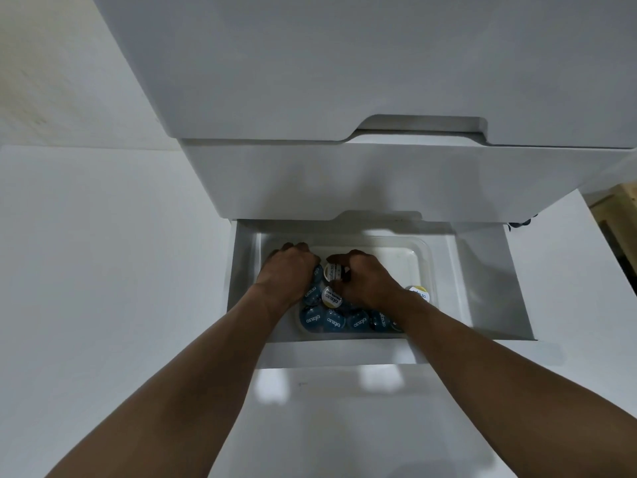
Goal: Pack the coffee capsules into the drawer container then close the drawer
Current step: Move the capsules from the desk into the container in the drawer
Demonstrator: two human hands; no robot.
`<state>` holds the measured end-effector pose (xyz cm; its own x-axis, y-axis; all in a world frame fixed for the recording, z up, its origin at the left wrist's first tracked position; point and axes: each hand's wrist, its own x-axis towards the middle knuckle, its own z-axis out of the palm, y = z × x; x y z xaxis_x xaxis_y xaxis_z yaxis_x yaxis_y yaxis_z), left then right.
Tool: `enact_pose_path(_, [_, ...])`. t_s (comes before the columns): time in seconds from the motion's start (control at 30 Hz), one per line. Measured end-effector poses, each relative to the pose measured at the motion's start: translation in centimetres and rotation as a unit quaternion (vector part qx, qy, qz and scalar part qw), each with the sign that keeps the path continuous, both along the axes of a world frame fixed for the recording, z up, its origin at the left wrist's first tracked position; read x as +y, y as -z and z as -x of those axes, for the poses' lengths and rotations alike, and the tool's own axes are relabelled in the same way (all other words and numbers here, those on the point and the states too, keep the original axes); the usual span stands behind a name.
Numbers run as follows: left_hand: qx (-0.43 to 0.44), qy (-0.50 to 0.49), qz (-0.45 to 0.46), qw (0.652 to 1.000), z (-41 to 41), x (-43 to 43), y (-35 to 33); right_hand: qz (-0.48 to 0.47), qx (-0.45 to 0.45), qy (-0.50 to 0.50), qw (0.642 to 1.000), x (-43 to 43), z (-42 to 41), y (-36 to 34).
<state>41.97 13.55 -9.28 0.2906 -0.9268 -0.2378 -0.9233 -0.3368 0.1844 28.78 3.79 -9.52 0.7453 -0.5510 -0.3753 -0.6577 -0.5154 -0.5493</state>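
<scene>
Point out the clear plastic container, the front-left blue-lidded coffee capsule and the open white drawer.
clear plastic container [396,263]: head view, bare floor at its back right.
blue-lidded coffee capsule [312,319]: head view, centre of its lid.
white drawer [339,351]: head view, top of its front wall.

**Concealed and Cropped Items**

The left hand is curling over its fingertips, concealing any hold. The right hand, pinching a white capsule, is covering several blue capsules beneath it. Well right of it, a wooden object is running off the edge.
</scene>
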Motion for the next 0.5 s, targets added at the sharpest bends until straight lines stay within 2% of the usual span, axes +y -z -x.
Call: enact_pose_path(0.5, [0.005,0.003,0.004,1.000,-0.01,0.23,0.01,0.014,-0.004,-0.017,1.000,0.52,0.10,0.23])
